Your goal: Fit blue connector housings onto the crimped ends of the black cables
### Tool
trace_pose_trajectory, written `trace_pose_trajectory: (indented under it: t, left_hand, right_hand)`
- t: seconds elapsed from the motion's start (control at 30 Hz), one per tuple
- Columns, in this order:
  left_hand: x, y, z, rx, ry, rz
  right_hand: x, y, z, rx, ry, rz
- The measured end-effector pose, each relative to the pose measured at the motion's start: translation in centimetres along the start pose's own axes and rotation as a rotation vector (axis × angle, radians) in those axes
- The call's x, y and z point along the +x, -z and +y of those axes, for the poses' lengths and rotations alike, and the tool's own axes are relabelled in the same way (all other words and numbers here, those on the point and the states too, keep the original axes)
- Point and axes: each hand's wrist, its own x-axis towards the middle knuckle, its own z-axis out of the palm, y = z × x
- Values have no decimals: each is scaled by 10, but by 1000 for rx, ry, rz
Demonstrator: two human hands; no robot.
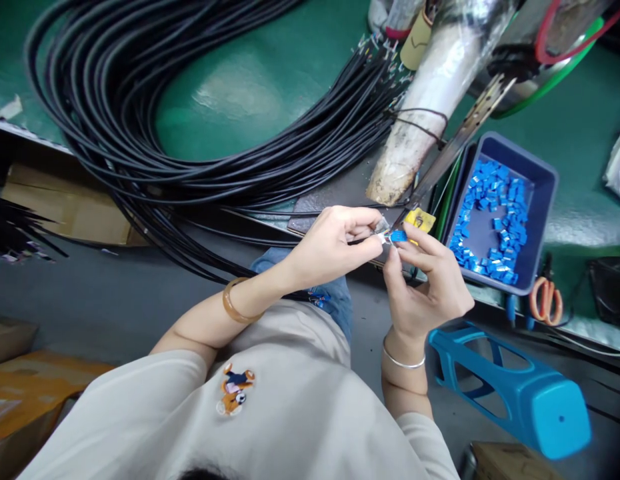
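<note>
A: Where is open room?
B: The bare green tabletop (250,87) inside the black cable loop (140,180).
A: And to the right?
B: Blue parts bin (543,220) and wrapped post (430,113) crowd it; stool (520,393) stands below.

The left hand (335,248) is held out over the lap. Its bare forearm reaches forward from a bent elbow, and the knuckles are turned up. The thumb and forefinger are pinched tight at the tips, with the other fingers curled in above them. The right hand (425,283) stands just beside it and more upright, its back towards the body and its forearm rising steeply from below. Its thumb and forefinger are pinched too, and their tips meet those of the left hand.
</note>
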Motion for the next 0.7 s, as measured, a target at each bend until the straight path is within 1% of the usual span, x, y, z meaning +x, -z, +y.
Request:
trace_pose_trajectory:
  t: [0.2,0.3,0.37,0.43,0.5,0.53,0.6,0.7]
  left_hand:
    - [-1,2,-5,-1,41,-45]
    - [-2,2,-4,10,25,-50]
    - [-4,2,-2,37,7,-63]
    - [-8,2,0,93,-30,-71]
    - [-12,2,1,162,-91,-62]
    - [-14,2,1,196,-129,-51]
    - [-18,2,1,257,-216,-31]
    - [-22,4,0,338,-350,-13]
  right_hand:
    - [-5,0,3,9,40,-31]
    - [-5,1,2,15,34,0]
    - [-6,2,0,27,1,28]
    - [-6,3,-1,68,-82,78]
    - [-5,6,-3,110,-199,131]
    - [-4,7,-3,130,-258,138]
    - [0,10,-6,175,-363,71]
    - [7,12,-8,290,-486,-105]
